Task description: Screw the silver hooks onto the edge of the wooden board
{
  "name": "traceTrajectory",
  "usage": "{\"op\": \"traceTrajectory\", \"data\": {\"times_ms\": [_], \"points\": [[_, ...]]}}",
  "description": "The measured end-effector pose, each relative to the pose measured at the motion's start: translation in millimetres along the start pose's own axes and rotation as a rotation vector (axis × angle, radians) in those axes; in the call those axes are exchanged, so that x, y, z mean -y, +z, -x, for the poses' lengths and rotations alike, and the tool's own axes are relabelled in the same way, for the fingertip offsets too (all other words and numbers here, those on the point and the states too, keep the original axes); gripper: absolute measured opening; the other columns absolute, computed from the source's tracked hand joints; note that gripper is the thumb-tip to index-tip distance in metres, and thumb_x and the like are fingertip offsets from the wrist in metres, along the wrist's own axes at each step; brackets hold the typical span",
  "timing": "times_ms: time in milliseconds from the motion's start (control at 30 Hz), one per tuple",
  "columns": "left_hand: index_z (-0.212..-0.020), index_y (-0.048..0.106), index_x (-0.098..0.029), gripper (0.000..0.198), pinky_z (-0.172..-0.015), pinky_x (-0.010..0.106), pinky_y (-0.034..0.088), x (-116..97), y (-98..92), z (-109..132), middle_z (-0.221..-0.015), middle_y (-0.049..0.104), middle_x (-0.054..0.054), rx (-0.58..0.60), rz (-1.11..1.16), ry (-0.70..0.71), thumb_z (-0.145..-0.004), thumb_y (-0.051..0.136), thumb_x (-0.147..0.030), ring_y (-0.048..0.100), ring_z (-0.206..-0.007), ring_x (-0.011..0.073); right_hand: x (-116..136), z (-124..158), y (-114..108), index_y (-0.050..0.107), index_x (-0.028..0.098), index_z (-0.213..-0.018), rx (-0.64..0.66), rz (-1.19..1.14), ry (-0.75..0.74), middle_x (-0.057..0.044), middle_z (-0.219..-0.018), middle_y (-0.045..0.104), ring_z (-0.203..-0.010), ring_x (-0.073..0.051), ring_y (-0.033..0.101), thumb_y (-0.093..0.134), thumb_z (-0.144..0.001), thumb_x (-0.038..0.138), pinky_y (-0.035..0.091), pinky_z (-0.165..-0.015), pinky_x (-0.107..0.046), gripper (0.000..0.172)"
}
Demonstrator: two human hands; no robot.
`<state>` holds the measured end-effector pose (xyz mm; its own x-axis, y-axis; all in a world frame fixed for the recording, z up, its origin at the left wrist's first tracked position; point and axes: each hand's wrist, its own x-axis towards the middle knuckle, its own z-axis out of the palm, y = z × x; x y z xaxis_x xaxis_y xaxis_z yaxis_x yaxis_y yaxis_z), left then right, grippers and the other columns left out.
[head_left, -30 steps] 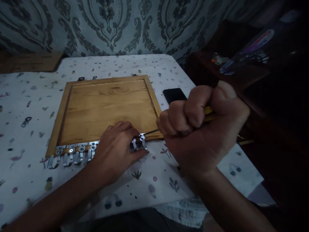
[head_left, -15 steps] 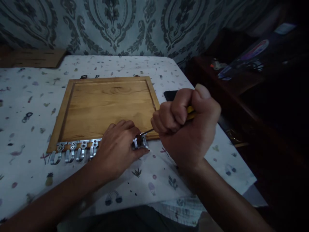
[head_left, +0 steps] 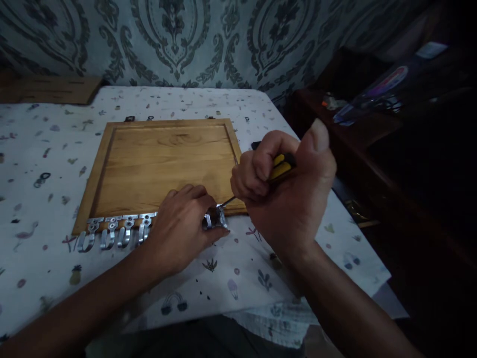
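Note:
A square wooden board (head_left: pixel 164 164) with a raised frame lies on the patterned tablecloth (head_left: pixel 55 134). Several metal hooks (head_left: pixel 112 233) are fixed along its near edge. My left hand (head_left: pixel 182 228) rests on that edge, its fingers pinched on the rightmost metal hook (head_left: pixel 216 219). My right hand (head_left: pixel 286 189) is closed in a fist round a yellow and black screwdriver (head_left: pixel 281 166). The thin shaft runs down and left, with its tip at the hook my left hand holds.
A dark phone (head_left: pixel 257 145) lies on the cloth just right of the board, mostly behind my right hand. Small dark clips (head_left: pixel 130 119) sit at the board's far edge. A dark wooden cabinet (head_left: pixel 372 144) with clutter stands to the right. Patterned wallpaper (head_left: pixel 186 40) is behind.
My right hand has turned on the screwdriver and drawn slightly left, so the yellow handle shows more. My left hand has stayed on the hook.

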<state>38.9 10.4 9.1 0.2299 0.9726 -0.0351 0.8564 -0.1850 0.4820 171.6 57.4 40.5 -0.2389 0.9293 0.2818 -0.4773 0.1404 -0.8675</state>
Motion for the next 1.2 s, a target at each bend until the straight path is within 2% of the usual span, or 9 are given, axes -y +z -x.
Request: {"op": "traceTrajectory", "data": {"times_ms": [200,333,400,533,633,700,867,1000,1200], "points": [[-0.088,0.072,-0.020,0.020,-0.082,0.044,0.045,1.5,2.4,1.4,-0.097,0.068,0.003,-0.027,-0.001,0.022,-0.079,0.083,-0.034,0.062,-0.098,0.0280,0.0,0.8,-16.7,0.072,0.021,-0.077,0.087,0.040,0.004,0.000,-0.064,0.054,-0.059,-0.014,0.049,0.061,-0.090,0.035,0.042,-0.058,-0.030,0.022],[-0.091,0.073,-0.021,0.022,-0.082,0.043,0.046,2.5,3.4,2.1,-0.098,0.069,0.004,-0.043,-0.005,0.031,-0.078,0.083,-0.035,0.062,-0.099,0.0286,8.0,4.8,-30.7,0.080,0.029,-0.088,0.111,0.322,-0.124,-0.004,-0.091,0.070,-0.090,-0.020,0.062,0.065,-0.094,0.039,0.051,-0.088,-0.035,0.019],[-0.094,0.073,-0.022,0.023,-0.083,0.044,0.046,2.3,2.7,1.8,-0.099,0.070,0.003,-0.042,-0.002,0.026,-0.078,0.083,-0.035,0.062,-0.099,0.0289,13.3,6.5,-34.4,0.080,0.031,-0.087,0.117,0.464,-0.216,-0.003,-0.095,0.071,-0.100,-0.021,0.063,0.070,-0.092,0.039,0.050,-0.094,-0.037,0.014],[-0.095,0.073,-0.020,0.026,-0.084,0.045,0.046,1.1,0.8,1.3,-0.101,0.069,0.004,0.002,-0.007,-0.008,-0.078,0.083,-0.037,0.062,-0.100,0.0292,19.2,9.4,-35.0,0.077,0.027,-0.076,0.057,0.581,-0.227,-0.002,-0.081,0.070,-0.079,-0.018,0.062,0.079,-0.083,0.041,0.053,-0.068,-0.033,0.015],[-0.095,0.072,-0.019,0.027,-0.083,0.045,0.047,0.6,0.5,1.2,-0.100,0.068,0.004,0.003,-0.013,-0.002,-0.079,0.083,-0.037,0.062,-0.099,0.0289,20.0,11.8,-34.6,0.072,0.024,-0.076,0.026,0.502,-0.121,0.000,-0.074,0.069,-0.049,-0.009,0.050,0.080,-0.081,0.039,0.038,-0.040,-0.024,0.018],[-0.094,0.072,-0.019,0.026,-0.082,0.044,0.047,0.6,0.8,0.7,-0.099,0.068,0.004,-0.005,-0.013,0.008,-0.078,0.083,-0.037,0.061,-0.099,0.0288,21.7,13.6,-35.4,0.072,0.024,-0.080,0.045,0.443,-0.085,0.001,-0.074,0.071,-0.040,-0.007,0.044,0.080,-0.082,0.038,0.032,-0.033,-0.024,0.015],[-0.093,0.072,-0.019,0.026,-0.083,0.044,0.046,2.1,2.9,-1.0,-0.102,0.068,0.004,0.001,-0.018,0.013,-0.078,0.084,-0.037,0.061,-0.101,0.0292,27.4,17.9,-40.8,0.076,0.027,-0.113,0.157,0.479,-0.040,-0.003,-0.095,0.074,-0.048,-0.010,0.059,0.070,-0.091,0.031,0.049,-0.045,-0.029,0.023],[-0.092,0.072,-0.018,0.027,-0.080,0.043,0.045,4.5,5.2,-0.2,-0.097,0.068,0.004,-0.022,-0.027,0.042,-0.079,0.083,-0.039,0.061,-0.098,0.0280,20.0,18.9,-44.9,0.078,0.026,-0.104,0.127,0.510,-0.129,-0.001,-0.093,0.074,-0.051,-0.010,0.062,0.072,-0.090,0.025,0.050,-0.047,-0.028,0.016],[-0.090,0.072,-0.018,0.027,-0.078,0.040,0.043,6.7,6.4,1.7,-0.093,0.067,0.004,-0.026,-0.035,0.050,-0.079,0.084,-0.040,0.061,-0.098,0.0279,7.2,23.9,-42.4,0.078,0.025,-0.099,-0.056,0.582,-0.326,0.000,-0.088,0.075,-0.064,-0.012,0.066,0.075,-0.089,0.024,0.050,-0.046,-0.026,0.011]]}}
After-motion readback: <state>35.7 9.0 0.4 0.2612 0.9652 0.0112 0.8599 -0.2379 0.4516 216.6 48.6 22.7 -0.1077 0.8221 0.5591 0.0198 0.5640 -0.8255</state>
